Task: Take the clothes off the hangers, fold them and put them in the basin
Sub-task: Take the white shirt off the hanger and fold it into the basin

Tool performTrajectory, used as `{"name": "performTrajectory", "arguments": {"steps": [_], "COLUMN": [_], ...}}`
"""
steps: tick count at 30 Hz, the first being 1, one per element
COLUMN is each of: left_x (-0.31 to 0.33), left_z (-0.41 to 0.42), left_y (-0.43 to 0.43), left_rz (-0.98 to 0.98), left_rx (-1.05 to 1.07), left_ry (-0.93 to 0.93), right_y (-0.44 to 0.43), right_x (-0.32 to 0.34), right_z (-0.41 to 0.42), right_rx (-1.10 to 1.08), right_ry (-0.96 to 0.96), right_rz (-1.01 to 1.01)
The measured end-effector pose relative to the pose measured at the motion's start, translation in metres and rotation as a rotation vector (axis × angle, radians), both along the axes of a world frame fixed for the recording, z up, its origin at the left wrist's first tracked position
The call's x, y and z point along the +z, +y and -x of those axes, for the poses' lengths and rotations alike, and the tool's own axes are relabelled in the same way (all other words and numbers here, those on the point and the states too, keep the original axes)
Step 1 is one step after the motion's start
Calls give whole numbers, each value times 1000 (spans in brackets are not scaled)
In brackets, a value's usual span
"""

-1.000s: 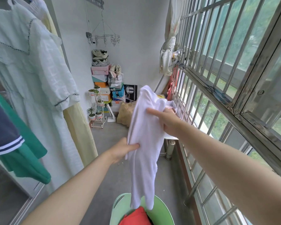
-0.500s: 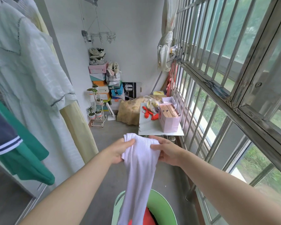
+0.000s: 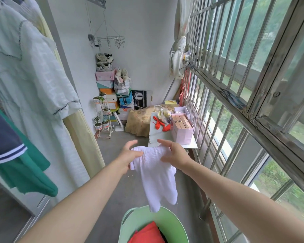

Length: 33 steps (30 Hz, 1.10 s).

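At far left of the frame, a navy sleeve (image 3: 2,137) and a green garment (image 3: 30,172) hang cut off by the edge, beside a white dress (image 3: 30,85). Mid-frame, the left hand (image 3: 128,155) and right hand (image 3: 174,153) each grip a top corner of the white garment (image 3: 156,178), some fingers hidden behind the cloth. Its hem dangles over the cropped green basin (image 3: 175,225), which holds a red garment (image 3: 147,232); further right, on the counter (image 3: 156,135), a pink bag (image 3: 182,137) holds boxes (image 3: 181,121).

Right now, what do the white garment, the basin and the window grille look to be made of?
Garment: soft knit cloth, matte white; it shows a fine ribbed texture and hangs limp.
Basin: probably plastic, smooth pale green with a slight sheen; the rim looks moulded in one piece.
Grille: metal, likely steel, dull grey; there are worn dark patches on the rail.
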<state>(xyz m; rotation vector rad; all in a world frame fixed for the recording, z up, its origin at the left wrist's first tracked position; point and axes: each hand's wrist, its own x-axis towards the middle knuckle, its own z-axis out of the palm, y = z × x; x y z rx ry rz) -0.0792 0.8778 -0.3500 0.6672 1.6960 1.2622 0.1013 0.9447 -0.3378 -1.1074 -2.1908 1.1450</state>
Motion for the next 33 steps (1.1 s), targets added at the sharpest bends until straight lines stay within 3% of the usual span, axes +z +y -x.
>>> {"name": "performTrajectory", "arguments": {"steps": [6,15,23,27,29,33], "left_x": [14,11,0,11,19,25], "left_z": [-11,-10,-6,-10,-15,-15], "left_y": [-4,-9,-8,-8,-9,-3], "left_rz": [23,127,50,-115,-146,-200], "left_rx": [-279,-327,-338,-448,-497,-543], "left_ry": [360,823,913,716,630,574], "right_y": [6,-4,-5,-11,-12,-12], "right_x": [5,-2,-11,-12,-16,-23], "right_z": [-7,-7,-26,-37,-37,-43], "right_rx": [-45,59,2,18,29,20], "right_ry": [-153,-348,-183,207,310,351], "right_rz": [-109,-200,-121,324,509,545]}}
